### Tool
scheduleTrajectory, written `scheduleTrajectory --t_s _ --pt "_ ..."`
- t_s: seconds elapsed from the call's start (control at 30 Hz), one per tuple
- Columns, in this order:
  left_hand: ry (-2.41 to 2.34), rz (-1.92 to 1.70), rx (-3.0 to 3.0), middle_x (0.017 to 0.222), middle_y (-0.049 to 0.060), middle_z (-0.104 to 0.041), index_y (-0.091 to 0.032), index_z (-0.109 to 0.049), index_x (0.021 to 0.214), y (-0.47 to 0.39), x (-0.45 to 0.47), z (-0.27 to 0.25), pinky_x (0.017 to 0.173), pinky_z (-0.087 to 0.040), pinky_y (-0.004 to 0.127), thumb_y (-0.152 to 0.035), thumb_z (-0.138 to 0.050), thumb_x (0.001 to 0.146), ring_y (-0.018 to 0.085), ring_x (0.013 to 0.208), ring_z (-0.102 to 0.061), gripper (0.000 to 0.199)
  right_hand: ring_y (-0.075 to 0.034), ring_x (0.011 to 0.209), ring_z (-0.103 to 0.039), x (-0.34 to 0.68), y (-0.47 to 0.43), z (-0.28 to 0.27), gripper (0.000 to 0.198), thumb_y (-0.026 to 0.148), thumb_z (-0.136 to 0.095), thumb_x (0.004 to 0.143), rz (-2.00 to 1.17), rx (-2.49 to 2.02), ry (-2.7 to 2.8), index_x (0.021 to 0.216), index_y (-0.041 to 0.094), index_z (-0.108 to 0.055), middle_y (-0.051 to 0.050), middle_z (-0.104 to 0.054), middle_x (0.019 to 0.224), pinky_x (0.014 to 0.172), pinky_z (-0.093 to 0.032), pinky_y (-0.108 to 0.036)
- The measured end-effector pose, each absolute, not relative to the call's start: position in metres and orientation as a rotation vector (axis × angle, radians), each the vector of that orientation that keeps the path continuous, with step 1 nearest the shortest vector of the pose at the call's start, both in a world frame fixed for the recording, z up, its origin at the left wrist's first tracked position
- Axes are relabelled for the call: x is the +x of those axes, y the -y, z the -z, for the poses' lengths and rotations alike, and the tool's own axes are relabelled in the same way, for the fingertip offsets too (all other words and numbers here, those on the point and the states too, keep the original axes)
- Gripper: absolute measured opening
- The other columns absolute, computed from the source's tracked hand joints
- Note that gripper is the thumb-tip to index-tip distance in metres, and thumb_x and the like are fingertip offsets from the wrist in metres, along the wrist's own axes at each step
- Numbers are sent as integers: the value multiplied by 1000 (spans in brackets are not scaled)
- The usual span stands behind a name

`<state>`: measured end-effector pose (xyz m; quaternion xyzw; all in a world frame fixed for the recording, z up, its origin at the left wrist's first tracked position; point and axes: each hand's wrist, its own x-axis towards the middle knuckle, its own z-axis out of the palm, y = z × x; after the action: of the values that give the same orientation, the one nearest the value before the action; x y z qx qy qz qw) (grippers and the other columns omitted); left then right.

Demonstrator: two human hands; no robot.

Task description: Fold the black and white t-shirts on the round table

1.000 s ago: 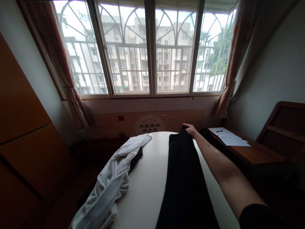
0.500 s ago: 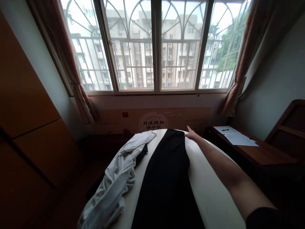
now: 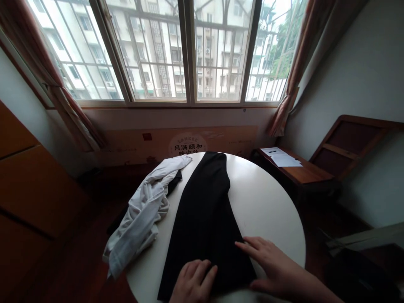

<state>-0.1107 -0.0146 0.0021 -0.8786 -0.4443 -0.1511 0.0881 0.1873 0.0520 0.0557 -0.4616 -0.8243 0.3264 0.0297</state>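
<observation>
Both hands lie flat with fingers spread, the left hand (image 3: 192, 281) and right hand (image 3: 271, 267) pressing the near end of black trousers (image 3: 205, 214) stretched from 6 to 12 o'clock across the round surface (image 3: 268, 202). A white shirt (image 3: 142, 219) spills over the edge at 9 o'clock; bare top lies open at 3 o'clock.

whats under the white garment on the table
A dark cloth pokes out from beneath the white garment, both on the round table. How far it runs underneath is covered.

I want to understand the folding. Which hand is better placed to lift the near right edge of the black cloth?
Probably the right hand: it lies on that edge of the black cloth. The left hand rests flat near the cloth's middle.
</observation>
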Motion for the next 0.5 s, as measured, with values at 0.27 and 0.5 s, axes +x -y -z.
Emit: scheduleTrajectory --t_s 0.27,0.5 --pt "1743 137 -2795 107 8 -71 -20 -71 107 6 -56 -39 85 -54 46 -17 -58 91 29 99 -64 20 -33 142 -44 170 -21 -35 54 19 -60 82 -606 -1531 2463 134 32 -67 -8 -45 155 118 -35 -53" --pt "1685 483 -2831 106 7 -72 -18 -66 107 1 -63 -42 82 -56 37 -2 -51 89 25 95 -67 29 -29 127 -57 177 -7 -9 66 21 -66 80 -414 -1305 2343 144 34 -56 -8 -36 161 107 -51 -46"
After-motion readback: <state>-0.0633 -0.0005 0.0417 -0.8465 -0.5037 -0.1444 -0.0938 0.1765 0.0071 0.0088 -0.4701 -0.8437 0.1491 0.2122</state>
